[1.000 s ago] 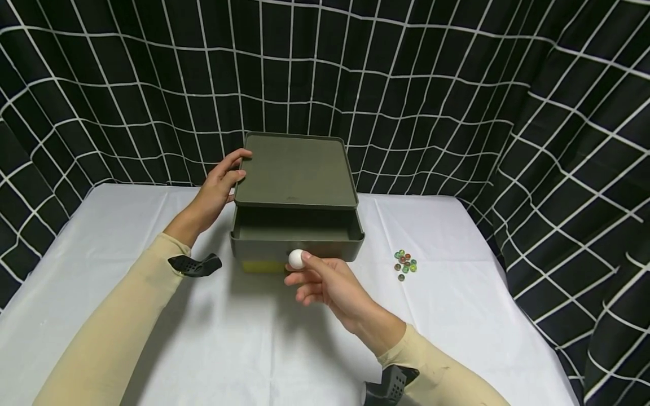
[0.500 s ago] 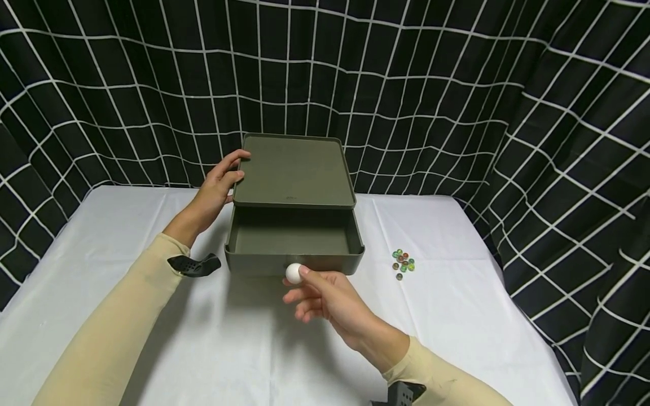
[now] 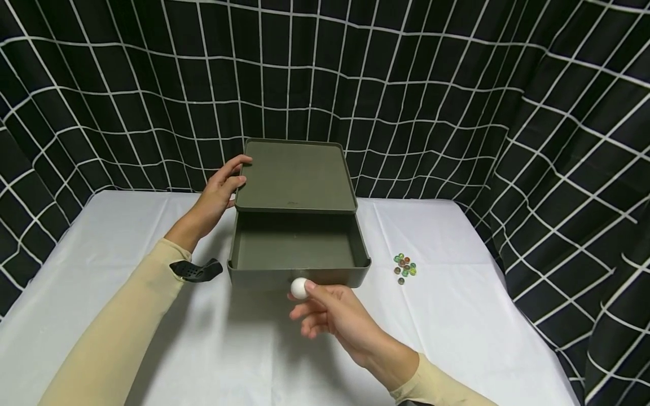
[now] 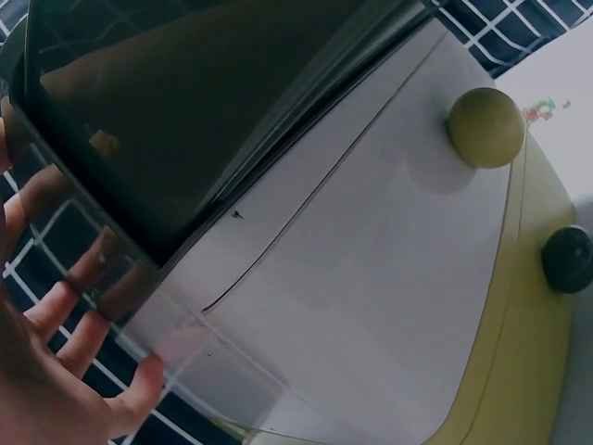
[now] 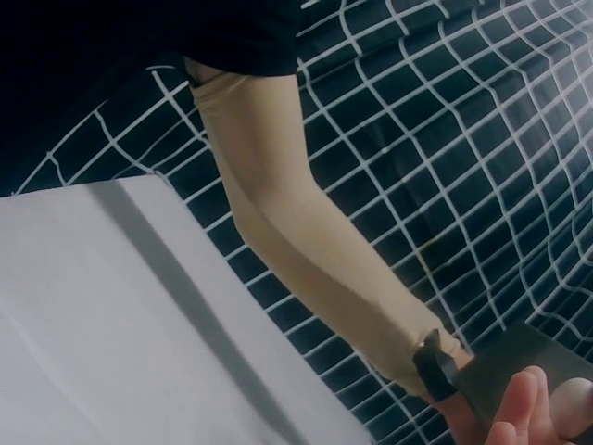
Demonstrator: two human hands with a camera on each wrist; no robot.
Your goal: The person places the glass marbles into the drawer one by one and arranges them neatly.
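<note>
- Head view: I see the right hand (image 3: pixel 337 316) pinching the white knob (image 3: pixel 299 288) on the extended drawer (image 3: pixel 259 278), which looks light, stiff.
- Left wrist: left hand (image 4: pixel 56 380), fingers loosely spread, rests along the cabinet (image 4: pixel 352 241).
- Right wrist: smooth knob, possibly slippery; I'd favour a deep pinch.

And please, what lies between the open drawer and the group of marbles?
Only bare white cloth lies between the open drawer and the marbles; the head view shows this stretch.
</note>
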